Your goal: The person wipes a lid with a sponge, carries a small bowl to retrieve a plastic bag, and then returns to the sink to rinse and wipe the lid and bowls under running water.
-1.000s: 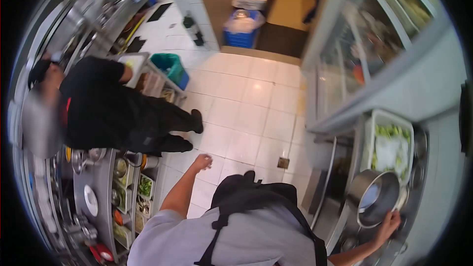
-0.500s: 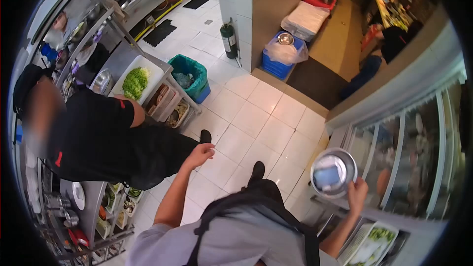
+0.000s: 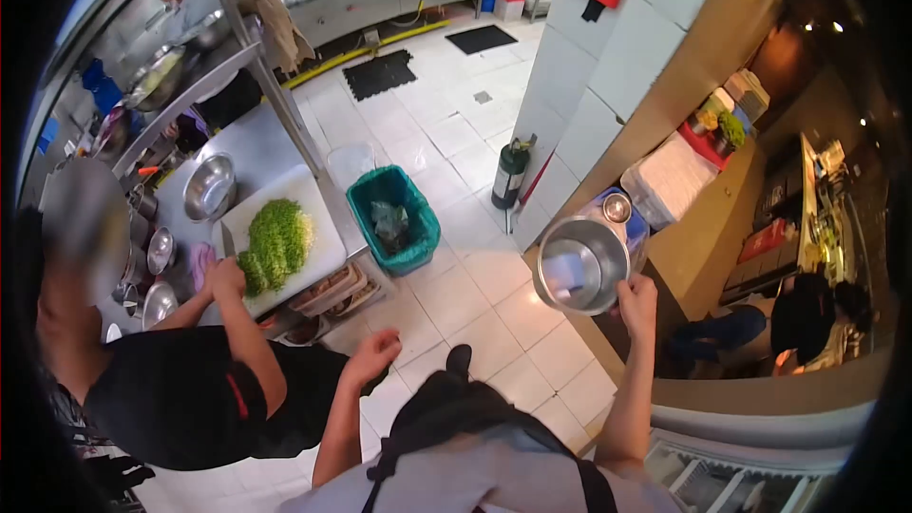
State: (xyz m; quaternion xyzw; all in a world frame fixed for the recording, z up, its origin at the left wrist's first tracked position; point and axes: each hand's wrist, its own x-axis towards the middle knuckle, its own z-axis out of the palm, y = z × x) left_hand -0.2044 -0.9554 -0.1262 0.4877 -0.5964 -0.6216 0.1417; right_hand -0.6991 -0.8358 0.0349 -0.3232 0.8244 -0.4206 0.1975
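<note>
My right hand (image 3: pixel 635 308) grips a round steel pot (image 3: pixel 608 271) at its near right side and holds it up over the floor. Inside the pot lies a pale blue, flat-looking patch that I cannot make out. My left hand (image 3: pixel 373 357) hangs loosely curled in front of me with nothing visible in it. Close to it, a co-worker in black bends over a white cutting board (image 3: pixel 328 245) heaped with chopped green vegetables (image 3: pixel 275 242). One of the co-worker's hands is at a knife on the board's left side.
A bin with a green liner (image 3: pixel 432 252) stands on the tiled floor beside the steel counter (image 3: pixel 252 147). Ahead are a tiled pillar (image 3: pixel 617 62) and a fire extinguisher (image 3: pixel 510 174). Crates (image 3: pixel 670 176) line the passage at right, where another person bends.
My view has turned right and moved forward. The pot has swung from beside the glass-fronted cabinet to in front of the passage, still in my right hand. The co-worker now leans to the board.
</note>
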